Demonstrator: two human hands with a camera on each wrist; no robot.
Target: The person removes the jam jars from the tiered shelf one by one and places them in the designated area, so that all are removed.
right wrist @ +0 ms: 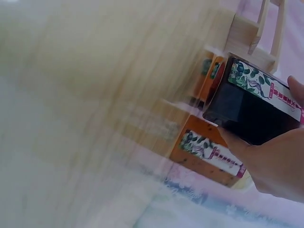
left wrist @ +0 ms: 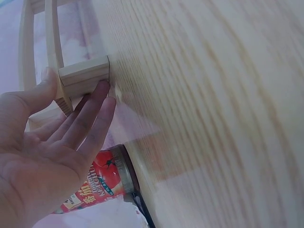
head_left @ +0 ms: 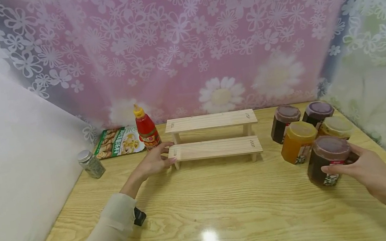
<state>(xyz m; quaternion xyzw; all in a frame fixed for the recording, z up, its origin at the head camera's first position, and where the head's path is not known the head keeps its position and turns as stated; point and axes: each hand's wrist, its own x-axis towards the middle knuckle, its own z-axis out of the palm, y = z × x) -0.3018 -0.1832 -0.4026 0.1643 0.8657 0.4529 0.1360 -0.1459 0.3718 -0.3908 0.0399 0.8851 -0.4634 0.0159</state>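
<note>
A two-tier wooden rack [head_left: 214,148] stands mid-table. At its left end my left hand [head_left: 153,163] holds the lower shelf, thumb at the front edge and fingers by the leg [left wrist: 85,76]. Just behind that hand is a red ketchup bottle [head_left: 146,129] with a yellow cap, its label partly covered in the left wrist view. On the right, my right hand [head_left: 371,167] grips a dark jam jar [head_left: 328,160] with a purplish lid, thumb on the near side. Whether the jar's base touches the table is hard to tell.
Behind the held jar stand an orange jar [head_left: 299,142], a yellow-lidded jar [head_left: 336,127] and two dark jars [head_left: 285,122]. A green food packet [head_left: 120,141] lies at the back left, near a small shaker jar [head_left: 91,164]. A flowered curtain [head_left: 185,50] hangs behind the table.
</note>
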